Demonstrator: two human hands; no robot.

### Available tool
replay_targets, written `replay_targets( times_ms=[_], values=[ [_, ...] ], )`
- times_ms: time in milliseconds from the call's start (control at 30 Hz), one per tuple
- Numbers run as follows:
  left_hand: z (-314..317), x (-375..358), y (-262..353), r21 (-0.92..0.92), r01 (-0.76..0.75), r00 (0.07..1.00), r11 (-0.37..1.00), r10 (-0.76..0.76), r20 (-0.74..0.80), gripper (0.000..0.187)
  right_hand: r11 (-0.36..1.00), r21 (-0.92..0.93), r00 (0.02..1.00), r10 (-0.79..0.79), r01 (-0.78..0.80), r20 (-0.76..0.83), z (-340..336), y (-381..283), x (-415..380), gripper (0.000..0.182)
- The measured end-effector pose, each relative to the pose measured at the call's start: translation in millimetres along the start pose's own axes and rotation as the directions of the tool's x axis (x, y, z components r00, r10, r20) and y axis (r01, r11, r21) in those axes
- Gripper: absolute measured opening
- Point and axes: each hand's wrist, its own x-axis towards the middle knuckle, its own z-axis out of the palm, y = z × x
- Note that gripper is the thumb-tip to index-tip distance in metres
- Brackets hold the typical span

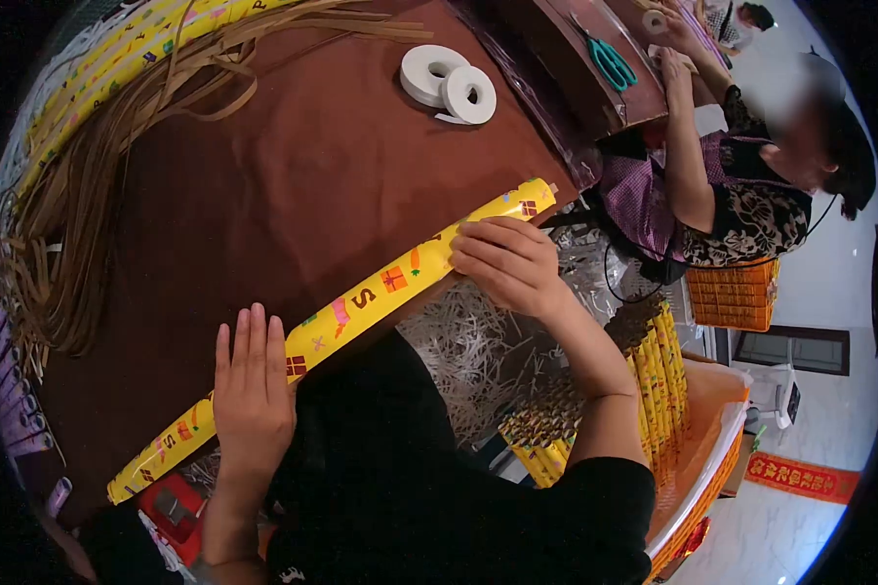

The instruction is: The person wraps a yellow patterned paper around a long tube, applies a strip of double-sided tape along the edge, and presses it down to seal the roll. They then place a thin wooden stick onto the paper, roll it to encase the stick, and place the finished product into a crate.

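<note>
A long yellow patterned roll (pixel 366 300) lies diagonally along the near edge of the brown table (pixel 293 146). My left hand (pixel 254 385) rests flat on its lower left part, the fingers stretched out. Farther up the roll, my right hand (pixel 507 261) lies over it with the fingers extended and slightly bent. Neither hand is wrapped round the roll. Two white tape rolls (pixel 425 75) sit on the table beyond it, one leaning on the other.
Brown strips (pixel 83 224) and more yellow rolls (pixel 117 83) cover the left side. At the upper right a co-worker (pixel 751 185) sits near green scissors (pixel 611 64). White paper scraps (pixel 468 356) and an orange-edged bin (pixel 717 429) of yellow rolls are below right.
</note>
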Motion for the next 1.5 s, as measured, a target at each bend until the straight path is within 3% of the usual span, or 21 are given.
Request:
replay_targets(
  times_ms=[67, 233, 333, 400, 533, 600, 833, 933, 1033, 1133, 1233, 1333, 1367, 1400, 1433, 1467, 1500],
  values=[
    [-2.1, 0.1, 1.2, -0.014, -0.014, 1.000, 1.000, 0.014, 0.000, 0.047, 0.962, 0.230, 0.989, 0.138, -0.147, 0.053, -8.0, 4.0, 2.3, 0.034],
    [-1.3, -1.0, 1.2, -0.022, -0.017, 1.000, 1.000, 0.017, -0.003, 0.049, 0.966, 0.225, 0.989, 0.101, -0.124, 0.111, -15.5, -2.3, 26.9, 0.035],
    [-1.5, -0.6, 1.1, -0.027, -0.017, 1.000, 0.999, 0.017, -0.003, 0.050, 0.974, 0.223, 0.980, -0.015, -0.030, 0.196, -11.3, -1.1, 29.4, 0.024],
    [-1.6, -0.5, 0.9, -0.037, -0.011, 1.000, 0.999, 0.011, -0.002, 0.050, 0.988, 0.106, 0.983, -0.126, 0.112, 0.135, -7.3, -0.4, 26.3, 0.021],
    [-2.3, -0.1, 0.8, -0.038, -0.008, 1.000, 0.999, 0.009, 0.019, 0.050, 0.981, 0.043, 0.975, -0.191, 0.187, 0.118, -7.0, 0.6, 23.6, 0.020],
    [-4.1, 0.8, 1.7, -0.044, -0.013, 1.000, 0.999, 0.013, 0.015, 0.050, 0.953, -0.075, 0.950, -0.284, 0.295, 0.127, -5.3, 0.7, 19.8, 0.018],
    [-4.3, 1.1, 2.1, -0.032, 0.008, 0.999, 0.999, -0.006, 0.043, 0.049, 0.921, -0.219, 0.947, -0.320, 0.321, 0.039, 4.0, -4.9, 11.2, 0.012],
    [-4.7, 1.5, 1.4, -0.032, 0.004, 0.999, 0.999, -0.003, 0.034, 0.048, 0.927, -0.234, 0.955, -0.298, 0.293, 0.018, 10.0, -4.3, 7.0, 0.020],
    [-4.6, 1.1, 0.5, -0.027, 0.002, 0.999, 1.000, -0.001, 0.033, 0.048, 0.996, 0.012, 0.996, -0.089, 0.089, 0.005, 5.4, -3.7, -1.0, 0.028],
    [-0.5, -0.3, 0.5, -0.009, -0.010, 1.000, 1.000, 0.010, 0.023, 0.048, 0.999, -0.026, 0.999, 0.043, -0.043, -0.004, -1.5, -0.1, -9.1, 0.031],
    [-1.2, 0.0, 2.9, 0.027, -0.015, 1.000, 1.000, 0.014, 0.014, 0.047, 0.982, -0.189, 0.997, 0.028, -0.014, 0.072, -11.8, 0.9, -17.7, 0.029],
    [-1.1, -0.6, 4.0, 0.050, -0.012, 1.000, 0.999, 0.012, 0.008, 0.044, 0.942, -0.270, 0.980, 0.182, -0.199, -0.086, -25.2, -3.7, -28.6, 0.027],
    [-0.7, -0.6, 4.1, 0.052, -0.005, 1.000, 0.999, 0.005, 0.007, 0.043, 0.911, -0.241, 0.928, 0.274, -0.334, -0.251, -24.9, -0.2, -37.8, 0.024],
    [-0.4, -1.2, 4.6, 0.050, -0.014, 1.000, 0.999, 0.015, -0.004, 0.043, 0.844, -0.187, 0.808, 0.382, -0.503, -0.448, -27.0, 1.8, -40.3, 0.016],
    [-0.2, -2.5, 5.5, 0.057, -0.005, 1.000, 0.998, 0.005, 0.000, 0.042, 0.769, -0.025, 0.658, 0.528, -0.638, -0.537, -27.6, 5.5, -45.5, 0.013],
    [-0.2, -2.9, 6.5, 0.064, 0.001, 1.000, 0.998, -0.001, 0.007, 0.042, 0.664, 0.150, 0.473, 0.655, -0.733, -0.589, -29.2, 9.1, -49.8, 0.010],
    [-1.5, -1.5, 7.7, 0.070, -0.002, 1.000, 0.998, 0.001, 0.008, 0.041, 0.586, 0.272, 0.410, 0.764, -0.763, -0.498, -33.7, 10.5, -50.7, 0.008]
  ],
)
